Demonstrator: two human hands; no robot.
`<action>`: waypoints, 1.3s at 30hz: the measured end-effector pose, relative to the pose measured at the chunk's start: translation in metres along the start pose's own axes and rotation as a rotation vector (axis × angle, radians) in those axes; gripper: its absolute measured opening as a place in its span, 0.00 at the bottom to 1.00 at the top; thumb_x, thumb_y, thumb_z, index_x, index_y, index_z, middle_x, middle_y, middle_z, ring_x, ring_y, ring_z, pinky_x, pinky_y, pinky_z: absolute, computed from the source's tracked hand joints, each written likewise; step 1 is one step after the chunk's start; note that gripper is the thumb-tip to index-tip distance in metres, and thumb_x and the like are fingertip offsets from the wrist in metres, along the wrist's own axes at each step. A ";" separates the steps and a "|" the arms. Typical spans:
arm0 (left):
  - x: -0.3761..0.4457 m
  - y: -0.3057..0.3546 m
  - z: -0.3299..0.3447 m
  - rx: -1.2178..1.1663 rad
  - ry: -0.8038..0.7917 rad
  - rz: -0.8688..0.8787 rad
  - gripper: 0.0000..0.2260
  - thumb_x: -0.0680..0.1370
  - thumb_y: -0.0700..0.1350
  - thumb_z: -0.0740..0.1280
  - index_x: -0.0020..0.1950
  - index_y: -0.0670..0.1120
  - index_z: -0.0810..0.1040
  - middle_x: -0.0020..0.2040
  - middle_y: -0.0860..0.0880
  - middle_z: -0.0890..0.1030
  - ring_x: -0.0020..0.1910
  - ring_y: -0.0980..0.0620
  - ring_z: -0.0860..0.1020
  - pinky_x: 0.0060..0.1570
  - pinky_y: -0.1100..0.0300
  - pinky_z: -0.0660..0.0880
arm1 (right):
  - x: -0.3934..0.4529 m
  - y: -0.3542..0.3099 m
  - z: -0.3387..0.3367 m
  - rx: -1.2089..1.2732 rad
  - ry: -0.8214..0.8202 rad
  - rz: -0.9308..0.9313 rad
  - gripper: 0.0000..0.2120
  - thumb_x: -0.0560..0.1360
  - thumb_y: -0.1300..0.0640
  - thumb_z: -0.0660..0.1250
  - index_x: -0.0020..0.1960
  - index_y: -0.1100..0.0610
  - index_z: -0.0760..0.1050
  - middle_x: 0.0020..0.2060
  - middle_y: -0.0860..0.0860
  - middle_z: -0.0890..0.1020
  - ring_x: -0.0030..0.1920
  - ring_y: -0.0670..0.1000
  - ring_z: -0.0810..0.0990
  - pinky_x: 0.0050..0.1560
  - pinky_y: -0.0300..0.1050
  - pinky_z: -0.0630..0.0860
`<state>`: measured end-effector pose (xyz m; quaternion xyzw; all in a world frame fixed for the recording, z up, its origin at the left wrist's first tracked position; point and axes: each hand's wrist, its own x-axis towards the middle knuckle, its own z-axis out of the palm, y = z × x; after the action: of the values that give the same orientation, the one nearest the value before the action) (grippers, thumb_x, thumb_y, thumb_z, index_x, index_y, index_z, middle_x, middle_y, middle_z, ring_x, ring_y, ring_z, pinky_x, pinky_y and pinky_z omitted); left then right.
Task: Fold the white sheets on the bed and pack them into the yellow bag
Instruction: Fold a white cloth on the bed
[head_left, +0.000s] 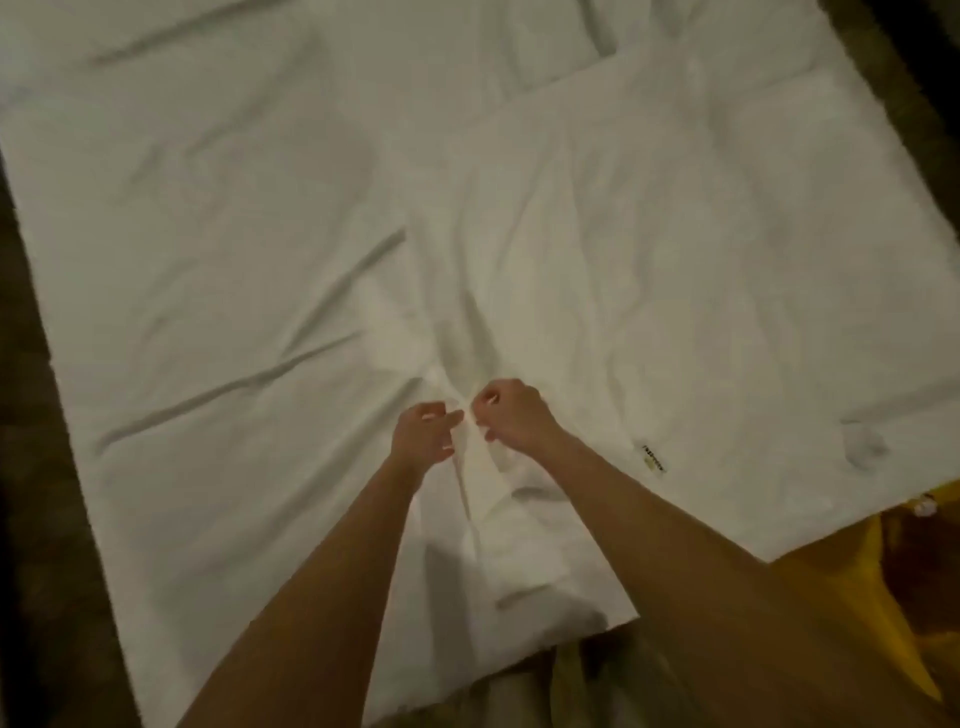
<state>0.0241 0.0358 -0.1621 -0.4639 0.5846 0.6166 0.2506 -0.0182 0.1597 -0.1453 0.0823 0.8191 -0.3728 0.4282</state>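
Note:
A white sheet lies spread and creased over the right half of the bed, with a small label near its front edge. My left hand and my right hand sit close together at the middle front, each pinching a bunched fold of this sheet between curled fingers. Creases fan out from the pinched spot. The yellow bag lies at the lower right, partly under the sheet's front corner.
The bed's own white cover stretches left and back, wrinkled. Dark floor runs along the left edge and the top right corner. The bed's front edge ends just before my body.

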 end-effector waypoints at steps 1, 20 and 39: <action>0.011 0.010 0.000 0.003 0.013 0.024 0.05 0.77 0.35 0.67 0.51 0.40 0.74 0.43 0.43 0.77 0.33 0.52 0.77 0.33 0.62 0.77 | 0.012 -0.012 -0.008 -0.031 0.004 -0.029 0.10 0.75 0.57 0.63 0.53 0.58 0.79 0.51 0.56 0.83 0.49 0.57 0.83 0.56 0.51 0.78; 0.160 0.233 0.010 0.078 0.261 0.349 0.05 0.74 0.43 0.72 0.48 0.44 0.81 0.34 0.52 0.78 0.29 0.58 0.76 0.28 0.68 0.71 | 0.233 -0.164 -0.146 -0.464 0.251 -0.441 0.23 0.77 0.59 0.64 0.71 0.56 0.64 0.69 0.56 0.65 0.65 0.54 0.71 0.59 0.38 0.65; 0.173 0.215 0.000 -0.080 0.119 0.272 0.04 0.74 0.40 0.72 0.47 0.41 0.81 0.42 0.44 0.83 0.39 0.49 0.82 0.41 0.58 0.79 | 0.239 -0.126 -0.117 -0.776 0.219 -0.668 0.27 0.81 0.53 0.55 0.78 0.55 0.52 0.78 0.54 0.48 0.78 0.54 0.47 0.74 0.59 0.46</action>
<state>-0.2359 -0.0454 -0.2069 -0.4257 0.6308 0.6391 0.1113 -0.2988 0.1057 -0.2182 -0.3099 0.9185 -0.1472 0.1967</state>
